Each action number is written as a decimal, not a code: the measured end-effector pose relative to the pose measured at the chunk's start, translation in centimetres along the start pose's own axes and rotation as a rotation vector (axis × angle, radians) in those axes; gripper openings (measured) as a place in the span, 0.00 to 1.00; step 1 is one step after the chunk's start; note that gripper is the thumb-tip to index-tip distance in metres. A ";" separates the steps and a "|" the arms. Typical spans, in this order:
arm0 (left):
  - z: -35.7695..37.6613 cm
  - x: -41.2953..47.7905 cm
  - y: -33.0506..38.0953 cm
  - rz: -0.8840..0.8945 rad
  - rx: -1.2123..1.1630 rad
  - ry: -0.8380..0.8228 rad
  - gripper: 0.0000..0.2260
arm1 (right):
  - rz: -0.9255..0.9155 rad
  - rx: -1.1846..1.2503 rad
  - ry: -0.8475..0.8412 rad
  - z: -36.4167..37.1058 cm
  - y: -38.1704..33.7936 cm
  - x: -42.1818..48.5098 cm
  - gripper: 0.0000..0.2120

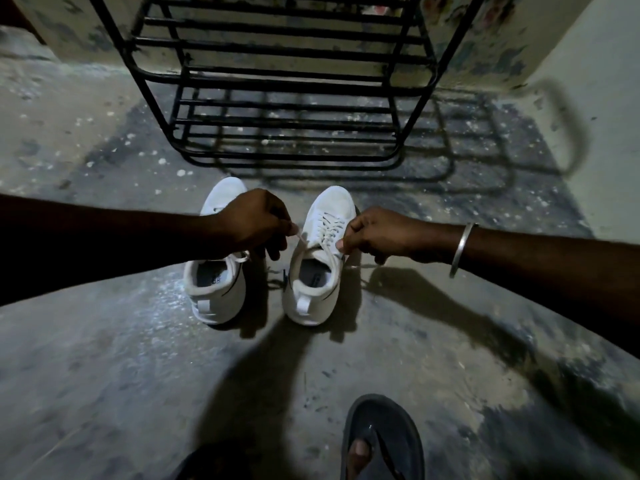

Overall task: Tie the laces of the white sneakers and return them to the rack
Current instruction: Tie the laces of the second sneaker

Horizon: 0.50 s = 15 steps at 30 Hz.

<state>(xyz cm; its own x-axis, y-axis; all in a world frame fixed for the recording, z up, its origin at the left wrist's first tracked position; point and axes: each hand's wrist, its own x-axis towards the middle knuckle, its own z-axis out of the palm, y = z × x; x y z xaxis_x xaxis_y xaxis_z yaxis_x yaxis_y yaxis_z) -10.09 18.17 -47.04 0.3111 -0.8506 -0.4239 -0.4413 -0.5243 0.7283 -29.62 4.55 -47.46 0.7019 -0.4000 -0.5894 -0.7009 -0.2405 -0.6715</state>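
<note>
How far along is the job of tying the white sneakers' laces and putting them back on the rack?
Done: both sneakers stand together on the floor before the rack. In hand: the left hand and right hand each pinch a lace end of the right sneaker; no bow yet. Left: finish that knot; the left sneaker has a loose lace; then rack both.

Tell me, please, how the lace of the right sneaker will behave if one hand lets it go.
Probably it drops at once: the lace looks thin and floppy, straight only where the left hand and right hand pull it. It seems very light, so it should barely move the right sneaker. It may slip from pinching fingers.
</note>
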 end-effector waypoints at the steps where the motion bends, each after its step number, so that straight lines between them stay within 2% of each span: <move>1: -0.2 0.0 0.2 0.013 0.024 0.020 0.12 | 0.039 -0.023 -0.032 -0.7 -0.6 -0.1 0.13; 3: -0.5 0.1 0.5 0.046 0.070 0.051 0.13 | 0.097 -0.043 -0.110 -2.1 -1.6 -0.1 0.14; 5: -0.8 0.2 0.9 0.055 0.097 0.030 0.13 | 0.080 -0.086 -0.145 -3.0 -2.4 -0.1 0.13; 7: -1.2 0.4 1.5 0.064 0.112 -0.032 0.12 | 0.028 -0.091 -0.137 -3.0 -2.7 0.0 0.13; 10: -1.9 0.6 2.8 0.133 0.144 -0.114 0.09 | -0.026 0.032 -0.122 -1.7 -2.6 0.3 0.10; 15: -2.2 1.4 5.0 0.308 0.218 -0.094 0.06 | -0.118 0.128 -0.071 -0.3 -2.6 1.3 0.06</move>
<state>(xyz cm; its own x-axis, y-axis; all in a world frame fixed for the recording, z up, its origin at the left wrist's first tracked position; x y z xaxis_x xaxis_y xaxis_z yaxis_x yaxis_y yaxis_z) -9.96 14.45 -42.80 0.0621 -0.9641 -0.2581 -0.6735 -0.2313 0.7020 -26.96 4.37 -46.32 0.7889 -0.3108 -0.5301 -0.5943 -0.1662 -0.7869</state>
